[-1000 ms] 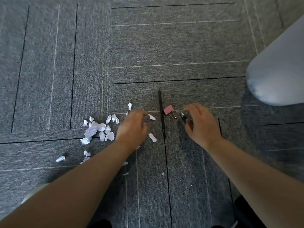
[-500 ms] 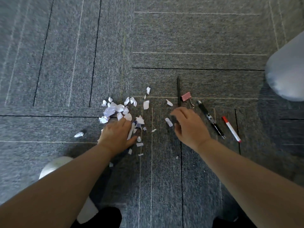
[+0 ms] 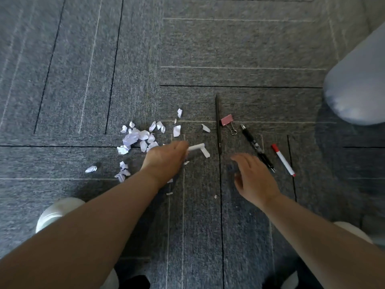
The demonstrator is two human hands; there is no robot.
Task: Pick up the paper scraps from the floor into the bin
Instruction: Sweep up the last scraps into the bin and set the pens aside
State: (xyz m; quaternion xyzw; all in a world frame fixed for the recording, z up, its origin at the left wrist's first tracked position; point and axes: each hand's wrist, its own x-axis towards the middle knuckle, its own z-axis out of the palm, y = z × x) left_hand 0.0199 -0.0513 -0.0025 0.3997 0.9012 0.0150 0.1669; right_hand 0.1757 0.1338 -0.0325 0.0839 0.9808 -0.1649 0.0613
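Scraps (image 3: 136, 138) of white paper lie on the grey carpet (image 3: 229, 49). Most sit in a heap just left of the left hand (image 3: 164, 161). A few more lie apart from it: one (image 3: 176, 130) above the hand, one (image 3: 205, 128) near the pencil (image 3: 217, 124), and one (image 3: 91, 169) alone far to the left. Tiny bits lie under the left arm.

The left hand is low over the carpet and looks blurry. Its fingers are bent close together, and they pinch a white strip (image 3: 195, 147) that sticks out to the right. Another scrap (image 3: 205, 152) lies on the carpet just beside the strip's end.

The right hand (image 3: 254, 180) is over the carpet with its fingers spread apart. It holds nothing.

The thin black pencil lies straight up and down between the two hands. A pink clip (image 3: 227, 119) is just to its right. Next comes a black pen (image 3: 257, 147), with its lower end close to the right hand. A white marker (image 3: 283, 160) with a red cap lies a bit farther right.

A pale grey round thing (image 3: 358, 86) fills the top right edge. I cannot tell if it is the bin. A white shoe (image 3: 58, 211) shows by the left arm, and another one (image 3: 352, 228) by the right arm.
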